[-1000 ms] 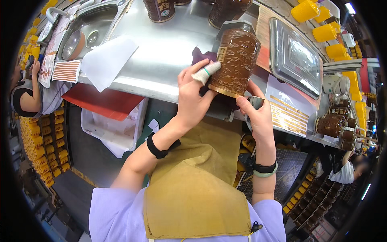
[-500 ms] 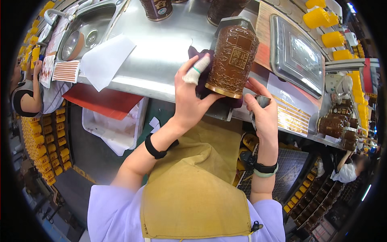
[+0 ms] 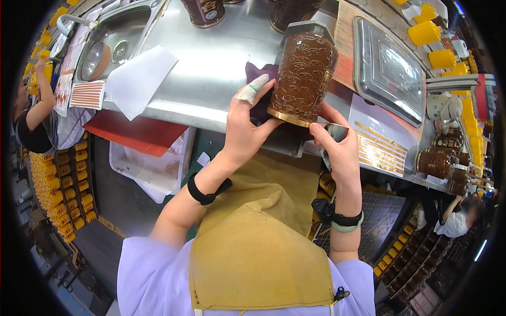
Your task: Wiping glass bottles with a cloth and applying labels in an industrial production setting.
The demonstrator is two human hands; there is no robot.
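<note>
The left hand [image 3: 244,126], fingers half spread and one wrapped in pale cloth [image 3: 252,89], and the right hand [image 3: 340,145], curled around a small dark shiny piece [image 3: 336,131], hold a brown embossed bottle [image 3: 303,73] near its gold base rim [image 3: 287,118], at the front of a steel counter [image 3: 221,68]. Over the past second the bottle has turned, carrying its label panel [image 3: 325,79] from left edge to right, and appears to be handled face by face. Purple cloth [image 3: 258,72] lies just left of the bottle, gold strips [image 3: 382,151] right, more bottles [image 3: 204,11] beyond.
</note>
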